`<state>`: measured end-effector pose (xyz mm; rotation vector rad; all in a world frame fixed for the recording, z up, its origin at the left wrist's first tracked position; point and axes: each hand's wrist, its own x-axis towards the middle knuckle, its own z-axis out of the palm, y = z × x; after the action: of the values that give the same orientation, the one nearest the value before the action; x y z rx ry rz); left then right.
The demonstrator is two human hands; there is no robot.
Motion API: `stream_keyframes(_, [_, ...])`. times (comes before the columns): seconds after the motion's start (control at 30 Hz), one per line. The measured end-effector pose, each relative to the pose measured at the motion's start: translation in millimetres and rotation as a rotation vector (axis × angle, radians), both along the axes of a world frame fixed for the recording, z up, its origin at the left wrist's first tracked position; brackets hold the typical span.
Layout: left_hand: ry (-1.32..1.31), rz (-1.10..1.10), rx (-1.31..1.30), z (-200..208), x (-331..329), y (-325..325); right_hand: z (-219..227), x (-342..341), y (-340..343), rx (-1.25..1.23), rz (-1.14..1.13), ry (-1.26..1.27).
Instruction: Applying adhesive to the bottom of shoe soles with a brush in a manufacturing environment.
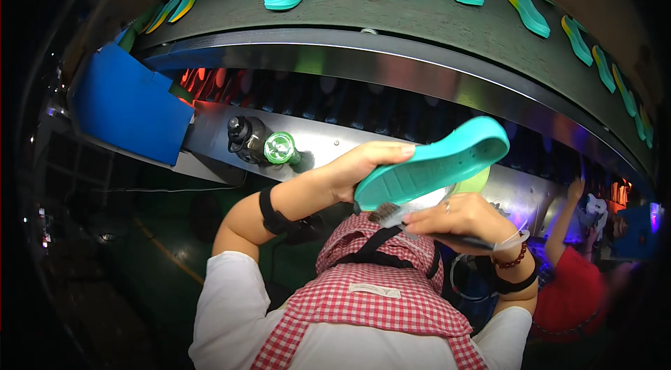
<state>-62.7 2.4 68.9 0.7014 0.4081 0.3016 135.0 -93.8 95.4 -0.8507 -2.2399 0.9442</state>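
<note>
A teal shoe sole (433, 164) is tilted in front of my chest. My left hand (370, 166) grips its left end, with the thumb over the upper edge. My right hand (465, 220) is closed around a brush (386, 215) with dark bristles and a dark handle. The bristles are close to the sole's lower left end; whether they touch it I cannot tell. Below the sole, near my right hand, shows a pale yellow-green surface (475, 180), mostly hidden.
Across the far side runs a dark conveyor belt (231, 17) carrying several teal-and-yellow soles (528, 10). On the metal ledge before it stand a black bottle (246, 138) and a green-topped bottle (281, 148). A blue machine housing (126, 104) is at left; a person in red (576, 286) is at right.
</note>
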Motion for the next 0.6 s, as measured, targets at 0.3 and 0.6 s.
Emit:
stream_keyframes(0.3, [0.243, -0.087, 0.012, 1.6, -8.2, -2.3, 12.3, 13.2, -6.9, 0.006, 0.084, -0.378])
stream_keyframes(0.6, [0.233, -0.054, 0.096, -9.0, -3.1, -8.3, -1.2, 46.8, -15.1, -0.193, -0.079, -0.169])
